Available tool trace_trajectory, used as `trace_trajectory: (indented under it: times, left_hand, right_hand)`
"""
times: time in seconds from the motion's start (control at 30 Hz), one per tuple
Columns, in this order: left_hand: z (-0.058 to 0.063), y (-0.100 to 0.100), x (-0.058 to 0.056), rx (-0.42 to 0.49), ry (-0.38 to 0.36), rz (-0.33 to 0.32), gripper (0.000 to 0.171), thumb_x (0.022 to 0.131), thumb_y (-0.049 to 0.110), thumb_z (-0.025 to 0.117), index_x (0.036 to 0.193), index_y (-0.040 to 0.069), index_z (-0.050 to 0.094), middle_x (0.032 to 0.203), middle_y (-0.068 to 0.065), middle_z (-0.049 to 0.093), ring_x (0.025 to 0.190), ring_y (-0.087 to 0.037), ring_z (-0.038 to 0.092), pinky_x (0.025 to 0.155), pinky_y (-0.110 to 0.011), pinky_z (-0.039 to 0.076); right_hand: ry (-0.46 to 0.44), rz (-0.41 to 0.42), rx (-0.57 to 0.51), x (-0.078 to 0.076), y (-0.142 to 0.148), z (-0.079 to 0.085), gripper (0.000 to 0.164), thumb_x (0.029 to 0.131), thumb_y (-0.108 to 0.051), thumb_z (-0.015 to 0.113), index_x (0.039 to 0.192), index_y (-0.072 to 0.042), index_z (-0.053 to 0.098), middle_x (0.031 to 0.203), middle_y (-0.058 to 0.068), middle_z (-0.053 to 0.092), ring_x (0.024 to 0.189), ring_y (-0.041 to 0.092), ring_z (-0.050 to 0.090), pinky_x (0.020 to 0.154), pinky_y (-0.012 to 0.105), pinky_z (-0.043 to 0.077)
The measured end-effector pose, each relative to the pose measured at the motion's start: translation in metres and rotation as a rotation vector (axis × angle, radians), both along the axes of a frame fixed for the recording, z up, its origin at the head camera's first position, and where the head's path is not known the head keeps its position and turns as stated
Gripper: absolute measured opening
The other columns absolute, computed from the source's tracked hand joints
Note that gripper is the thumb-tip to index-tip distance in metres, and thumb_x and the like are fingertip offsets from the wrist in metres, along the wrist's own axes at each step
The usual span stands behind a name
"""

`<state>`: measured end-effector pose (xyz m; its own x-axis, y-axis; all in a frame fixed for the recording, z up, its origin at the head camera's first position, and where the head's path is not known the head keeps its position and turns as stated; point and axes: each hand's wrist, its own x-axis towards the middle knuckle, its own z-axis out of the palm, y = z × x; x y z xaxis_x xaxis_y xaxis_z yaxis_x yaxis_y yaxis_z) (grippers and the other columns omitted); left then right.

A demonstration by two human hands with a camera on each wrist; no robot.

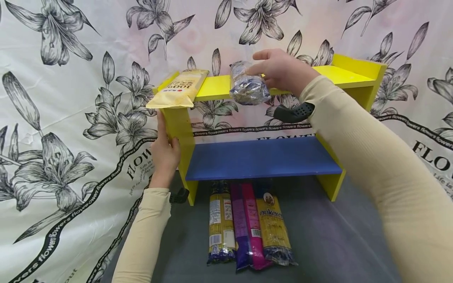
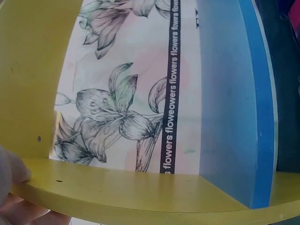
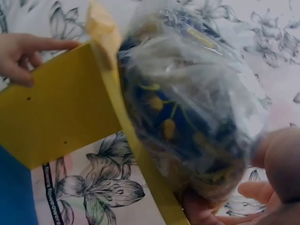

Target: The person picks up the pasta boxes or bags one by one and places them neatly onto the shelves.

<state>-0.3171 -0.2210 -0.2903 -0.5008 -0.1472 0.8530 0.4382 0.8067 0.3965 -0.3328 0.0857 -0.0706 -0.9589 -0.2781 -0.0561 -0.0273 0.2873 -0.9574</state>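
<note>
My right hand (image 1: 279, 70) holds a clear plastic packet with blue print (image 1: 247, 84) at the yellow top board (image 1: 217, 87) of a small shelf unit. In the right wrist view, yellow wheat-like drawings show on the packet (image 3: 183, 108), with thumb and fingers at its lower end. My left hand (image 1: 165, 153) grips the front edge of the yellow left side panel (image 1: 178, 137). Its thumb (image 2: 16, 168) lies on the inner face, other fingers outside. Just above it, a pale yellow flat bag (image 1: 182, 88) lies on the top board, overhanging the front.
A blue middle board (image 1: 262, 157) spans the unit. Below it lie a spaghetti packet (image 1: 222, 224), a purple and pink packet (image 1: 247, 226) and a yellow packet marked "ankara" (image 1: 274, 224) on a dark surface (image 1: 318, 239). Flower-printed cloth (image 1: 70, 118) hangs behind.
</note>
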Motion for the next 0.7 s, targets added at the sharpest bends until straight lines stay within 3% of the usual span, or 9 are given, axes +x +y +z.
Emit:
trace_trajectory:
  times: [0.2,0.37,0.47,0.6,0.7]
  left_hand:
    - [-0.001,0.001,-0.001,-0.009,0.033,-0.010,0.082,0.091,-0.002,0.053,0.163,0.016,0.019,0.063,-0.027,0.054,0.048,-0.032,0.038,0.052,-0.038,0.028]
    - [-0.001,-0.002,-0.002,-0.010,0.065,-0.014,0.084,0.091,-0.003,0.053,0.164,0.020,0.018,0.063,-0.027,0.054,0.049,-0.032,0.038,0.052,-0.039,0.028]
    - [-0.001,-0.003,-0.001,0.000,0.058,-0.021,0.084,0.091,-0.002,0.052,0.164,0.020,0.018,0.062,-0.027,0.054,0.048,-0.032,0.038,0.051,-0.038,0.028]
    - [-0.001,-0.003,0.000,0.010,0.040,-0.011,0.083,0.091,-0.002,0.053,0.164,0.019,0.019,0.064,-0.028,0.055,0.049,-0.034,0.040,0.052,-0.038,0.029]
    - [-0.001,0.000,-0.001,0.009,0.010,-0.009,0.083,0.092,-0.003,0.053,0.164,0.020,0.018,0.064,-0.028,0.055,0.050,-0.033,0.040,0.052,-0.038,0.029]
  right_hand:
    - [0.172,0.099,0.191,0.023,0.011,-0.003,0.084,0.102,-0.024,0.060,0.166,-0.027,0.007,0.169,0.012,0.022,0.146,0.032,0.044,0.115,0.036,0.044]
    - [0.316,0.150,0.433,0.044,0.018,0.002,0.080,0.098,-0.033,0.065,0.164,-0.023,0.021,0.167,0.013,0.029,0.140,0.031,0.051,0.115,0.045,0.043]
    - [0.373,0.160,0.562,0.053,0.022,0.000,0.074,0.097,-0.040,0.064,0.161,-0.022,0.031,0.169,0.011,0.027,0.142,0.034,0.048,0.116,0.050,0.041]
    - [0.415,0.182,0.621,0.056,0.026,-0.011,0.066,0.098,-0.046,0.060,0.156,-0.023,0.039,0.170,0.010,0.024,0.150,0.036,0.039,0.115,0.055,0.037]
    - [0.429,0.189,0.604,0.055,0.029,-0.019,0.062,0.099,-0.045,0.058,0.154,-0.023,0.041,0.169,0.010,0.027,0.152,0.035,0.037,0.108,0.049,0.042]
